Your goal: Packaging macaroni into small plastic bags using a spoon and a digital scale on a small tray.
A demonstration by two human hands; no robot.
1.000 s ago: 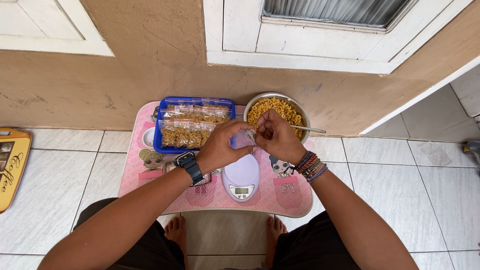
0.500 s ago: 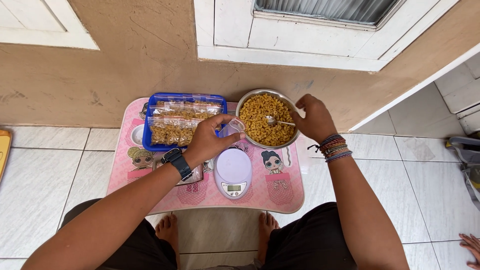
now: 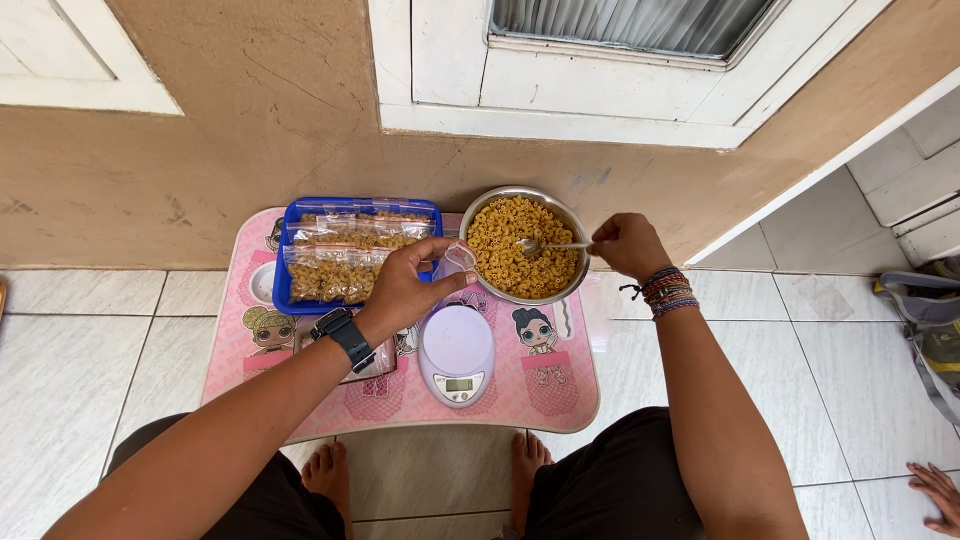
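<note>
The left hand [image 3: 405, 287] held a small plastic bag [image 3: 455, 262] just left of the metal bowl [image 3: 575, 232] of macaroni, above the far edge of the kitchen scale [image 3: 456, 352]. The right hand [image 3: 625, 245] sat at the bowl's right rim, its spoon [image 3: 545, 245] reaching left into the macaroni. Left of the left hand lay the tray [image 3: 283, 290] of filled bags (all on the folding table [image 3: 575, 385]).

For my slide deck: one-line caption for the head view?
Left hand holds a small clear bag beside a macaroni bowl; right hand holds the spoon.
</note>
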